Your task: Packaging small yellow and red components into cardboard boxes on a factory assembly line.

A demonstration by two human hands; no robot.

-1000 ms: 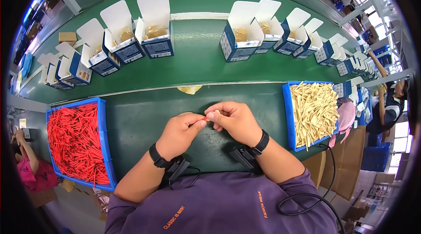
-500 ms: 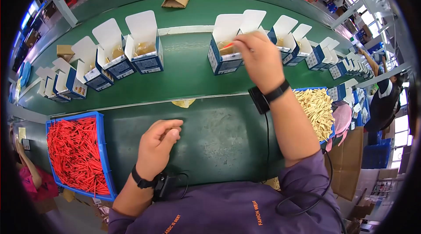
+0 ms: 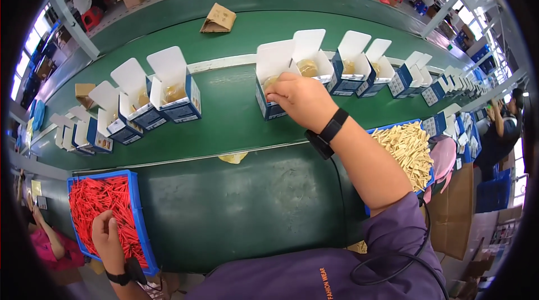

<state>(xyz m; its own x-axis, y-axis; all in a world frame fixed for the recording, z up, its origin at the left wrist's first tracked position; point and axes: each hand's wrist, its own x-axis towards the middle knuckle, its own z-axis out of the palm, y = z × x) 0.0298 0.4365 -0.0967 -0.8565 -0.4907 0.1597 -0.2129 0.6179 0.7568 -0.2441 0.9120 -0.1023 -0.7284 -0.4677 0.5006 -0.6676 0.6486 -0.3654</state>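
Observation:
My right hand is at the mouth of an open blue-and-white carton, its fingertips pinched together just inside. What the fingertips hold is hidden by the hand and the carton wall. At the left, my left hand is over a blue tray heaped with thin red sticks. Its fingers are bent, with a gap beside the thumb, and nothing shows between them. Beside my right forearm, a second blue tray holds short cream-coloured pieces.
More open cartons with tan bagged contents line the green conveyor on both sides. A crumpled brown paper piece lies farther back. A yellowish scrap sits at the worktable's far edge. A cable runs from my right wrist. Other people work nearby.
My right hand has moved left and down to the carton mouth; the red and tan pieces it held no longer show clearly. My left hand has gone left, over the red sticks.

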